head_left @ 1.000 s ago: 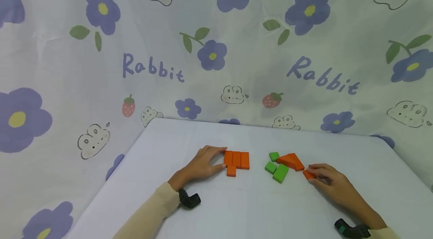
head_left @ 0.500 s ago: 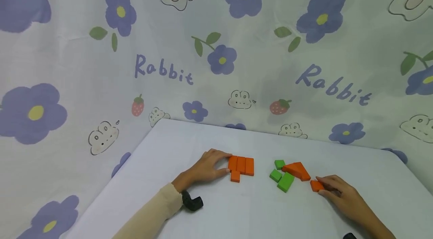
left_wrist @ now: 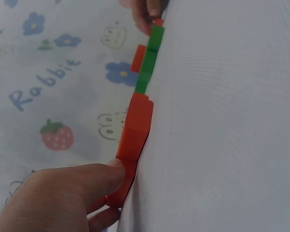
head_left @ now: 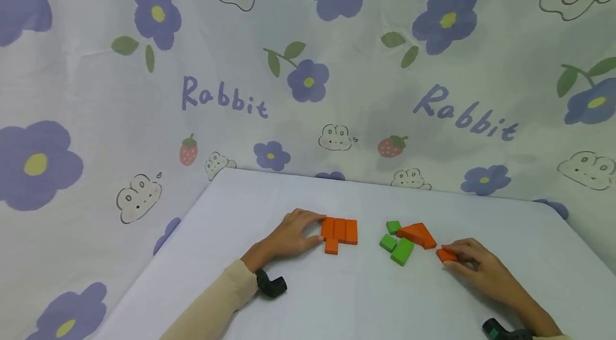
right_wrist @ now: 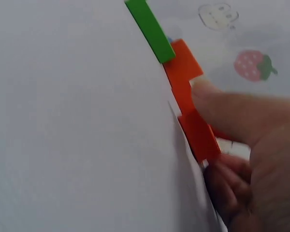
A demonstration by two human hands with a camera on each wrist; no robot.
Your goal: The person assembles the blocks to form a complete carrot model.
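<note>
In the head view, several orange blocks form a group on the white table. My left hand point(head_left: 292, 234) is at its left side, thumb and fingers pinching the leftmost orange block point(head_left: 327, 226). A small orange block point(head_left: 331, 246) sits at the group's near edge, in front of the row. Farther right, my right hand point(head_left: 481, 265) pinches another orange block point(head_left: 446, 255) on the tabletop. In the right wrist view, my thumb rests over an orange block point(right_wrist: 199, 136), with fingers at its lower end. Orange wedge-like pieces point(head_left: 417, 234) lie just left of that hand.
Green blocks, including a larger one point(head_left: 402, 251), lie between the two hands, next to the orange wedge-like pieces. A patterned curtain point(head_left: 308, 115) hangs behind the white table point(head_left: 346, 297). Each wrist carries a black device, such as the left one point(head_left: 271, 284).
The head view has tilted and drifted back a little. Both hands keep their grips; the block in my right hand sits slightly farther from the orange wedge-like pieces.
</note>
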